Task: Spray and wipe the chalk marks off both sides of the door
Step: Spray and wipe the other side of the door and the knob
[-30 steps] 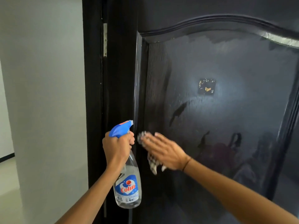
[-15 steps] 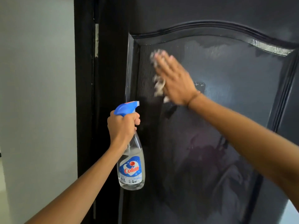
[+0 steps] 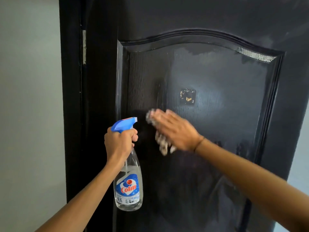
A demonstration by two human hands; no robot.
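- I see the right hand [image 3: 175,129] pressing a crumpled pale checked cloth [image 3: 160,139] flat against the glossy black panelled wooden door [image 3: 217,131], just below-left of its small scuffed square patch [image 3: 188,96]; fingers extended, spreading pressure for wiping.
- Left hand [image 3: 119,143] left of the patch, fingers clenched round the neck of the clear blue-nozzled spray bottle [image 3: 127,181], held upright, probably kept ready for respraying.
- Right hand blurred; no chalk discernible.

Pale grey-green wall [image 3: 28,97] fills the left side, plain and matte, evenly lit. Black door frame [image 3: 71,114] runs floor-ward beside it, a metal hinge plate [image 3: 84,46] set near its top. Sliver of lighter wall [image 3: 299,164] at far right. Soft daylight, no hard shadows.
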